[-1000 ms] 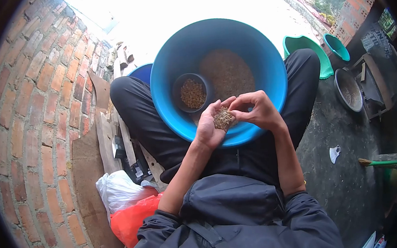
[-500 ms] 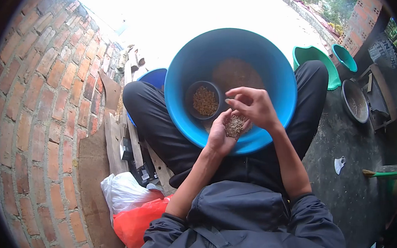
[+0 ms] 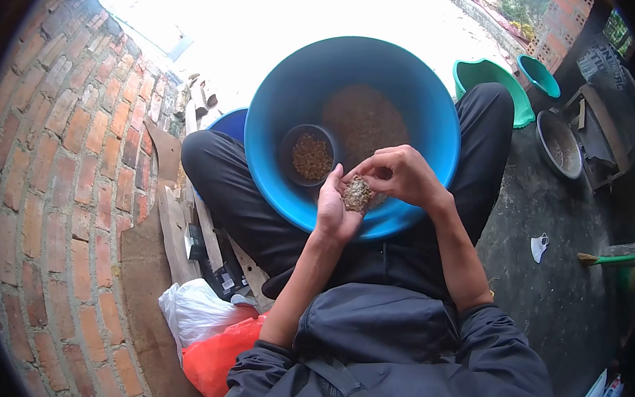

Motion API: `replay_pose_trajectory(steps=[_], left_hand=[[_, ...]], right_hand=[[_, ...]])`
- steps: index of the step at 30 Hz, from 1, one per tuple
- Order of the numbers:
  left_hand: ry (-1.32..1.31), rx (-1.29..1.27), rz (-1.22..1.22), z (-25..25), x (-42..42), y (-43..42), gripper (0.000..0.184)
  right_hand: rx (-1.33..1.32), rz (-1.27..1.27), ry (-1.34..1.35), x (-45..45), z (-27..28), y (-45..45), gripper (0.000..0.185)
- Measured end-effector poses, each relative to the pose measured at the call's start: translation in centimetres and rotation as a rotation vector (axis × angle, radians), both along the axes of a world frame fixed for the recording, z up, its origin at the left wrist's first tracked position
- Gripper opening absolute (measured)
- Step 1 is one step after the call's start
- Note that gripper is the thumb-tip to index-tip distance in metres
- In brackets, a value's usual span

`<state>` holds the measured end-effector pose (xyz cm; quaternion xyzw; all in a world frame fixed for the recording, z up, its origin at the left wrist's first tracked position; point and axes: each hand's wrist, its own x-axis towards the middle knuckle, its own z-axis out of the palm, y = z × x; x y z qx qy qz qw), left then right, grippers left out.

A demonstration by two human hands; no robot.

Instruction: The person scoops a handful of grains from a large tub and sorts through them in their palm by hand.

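The left hand [image 3: 336,213], thumb spread, is cupping grain [image 3: 357,194], best kept level above the tub [image 3: 443,168], while the right hand [image 3: 408,176] is bending its fingers close, any pinch unclear.

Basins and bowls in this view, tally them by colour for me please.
Blue: 2 (big basin, tub beside the leg)
Green: 2 (larger basin, smaller basin)
Grey: 2 (small bowl of grains, floor basin)
Total: 6
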<state>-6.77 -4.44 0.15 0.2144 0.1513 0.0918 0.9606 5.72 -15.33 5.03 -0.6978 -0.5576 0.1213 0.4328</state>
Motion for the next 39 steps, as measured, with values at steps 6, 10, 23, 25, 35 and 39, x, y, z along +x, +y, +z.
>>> replay_pose_trajectory(steps=[6, 10, 23, 25, 35, 39], left_hand=[[0.017, 0.026, -0.017, 0.6, 0.0, -0.1, 0.059], [0.042, 0.057, -0.015, 0.6, 0.0, -0.2, 0.059], [0.017, -0.003, -0.010, 0.2, -0.1, -0.2, 0.055], [0.115, 0.047, 0.109, 1.2, -0.1, -1.0, 0.049], [0.136, 0.001, 0.105, 1.8, -0.3, -0.8, 0.039], [0.131, 0.018, 0.033, 1.0, -0.2, -0.3, 0.045]], right_hand=[[-0.035, -0.001, -0.104, -0.1, 0.3, -0.2, 0.021], [-0.055, -0.015, -0.191, -0.3, 0.3, -0.1, 0.021], [0.093, 0.132, 0.256, -0.3, 0.4, 0.1, 0.019], [0.117, 0.202, 0.198, -0.5, 2.7, 1.2, 0.018], [0.086, 0.026, -0.056, 0.2, 1.1, 3.5, 0.015], [0.003, 0.158, 0.167, 0.0, 1.2, 0.2, 0.013]])
